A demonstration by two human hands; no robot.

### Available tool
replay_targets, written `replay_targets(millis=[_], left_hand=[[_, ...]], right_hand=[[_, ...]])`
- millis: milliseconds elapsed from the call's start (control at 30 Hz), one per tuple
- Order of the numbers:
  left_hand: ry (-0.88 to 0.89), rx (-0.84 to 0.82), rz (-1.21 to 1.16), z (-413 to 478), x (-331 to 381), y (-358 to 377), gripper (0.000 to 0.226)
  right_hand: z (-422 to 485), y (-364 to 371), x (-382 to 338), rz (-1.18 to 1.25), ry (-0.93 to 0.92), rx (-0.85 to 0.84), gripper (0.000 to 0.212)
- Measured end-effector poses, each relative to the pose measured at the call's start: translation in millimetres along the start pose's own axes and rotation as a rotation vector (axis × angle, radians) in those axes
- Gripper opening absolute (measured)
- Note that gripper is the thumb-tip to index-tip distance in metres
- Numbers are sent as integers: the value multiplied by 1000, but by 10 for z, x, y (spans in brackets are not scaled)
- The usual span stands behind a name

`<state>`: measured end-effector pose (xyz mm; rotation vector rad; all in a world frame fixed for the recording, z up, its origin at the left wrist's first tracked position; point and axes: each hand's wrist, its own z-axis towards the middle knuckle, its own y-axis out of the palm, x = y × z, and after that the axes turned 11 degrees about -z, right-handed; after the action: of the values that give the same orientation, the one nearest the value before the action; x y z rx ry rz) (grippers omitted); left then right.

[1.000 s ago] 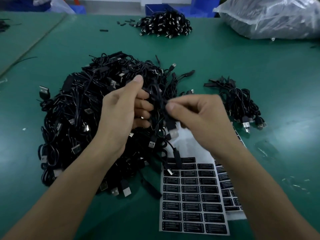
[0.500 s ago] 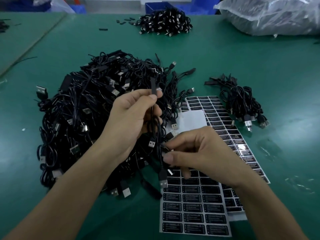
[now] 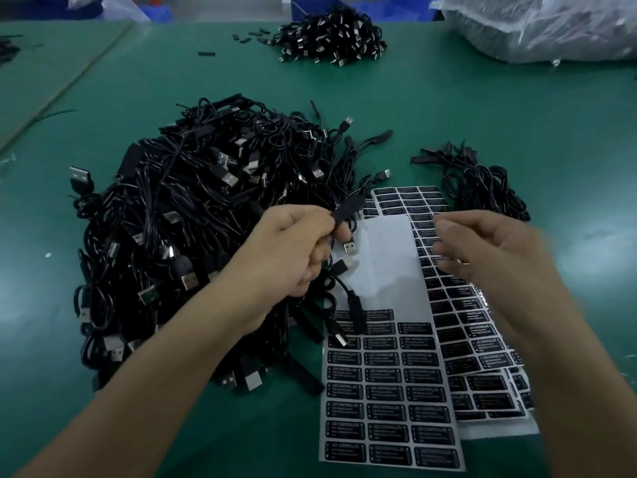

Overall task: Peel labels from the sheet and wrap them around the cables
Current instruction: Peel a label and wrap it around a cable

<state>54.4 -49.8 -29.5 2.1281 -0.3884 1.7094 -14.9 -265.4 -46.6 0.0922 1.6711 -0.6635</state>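
Note:
My left hand grips a black USB cable just over the right edge of the big heap of black cables. The cable's slim black module sticks out past my fingers, and its plugs hang below my palm. My right hand hovers, blurred, above the label sheets with fingers loosely curled and nothing seen in them. The front label sheet has black labels in its lower half and bare white backing above. A second label sheet lies partly under it to the right.
A small bundle of cables lies right of the sheets on the green table. Another pile of cables sits at the far edge, beside a clear plastic bag. Blue bins stand behind.
My right hand has let go of the cable and moved up and to the right over the second sheet. My left hand has lowered slightly, still holding the cable.

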Motion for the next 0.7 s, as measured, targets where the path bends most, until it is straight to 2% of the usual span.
replay_targets(millis=[100, 133, 300, 400, 500, 567, 700], left_hand=[[-24, -10, 131, 20, -45, 46, 46], [-6, -21, 187, 18, -69, 60, 44], [177, -132, 452, -41, -257, 142, 37], [192, -174, 557, -48, -288, 157, 36], [156, -201, 563, -40, -291, 137, 39], [143, -214, 550, -34, -289, 127, 35], [138, -203, 543, -28, -308, 127, 38]], right_hand=[[4, -43, -12, 58, 94, 8, 5], [2, -49, -30, 105, 141, -4, 8], [-14, -40, -87, 341, 284, -176, 57], [-49, 1, -94, 266, 268, -338, 68], [-84, 40, -76, 75, 222, -480, 63], [-97, 70, -66, 3, 207, -508, 54], [-108, 112, -81, -35, 192, -518, 49]])
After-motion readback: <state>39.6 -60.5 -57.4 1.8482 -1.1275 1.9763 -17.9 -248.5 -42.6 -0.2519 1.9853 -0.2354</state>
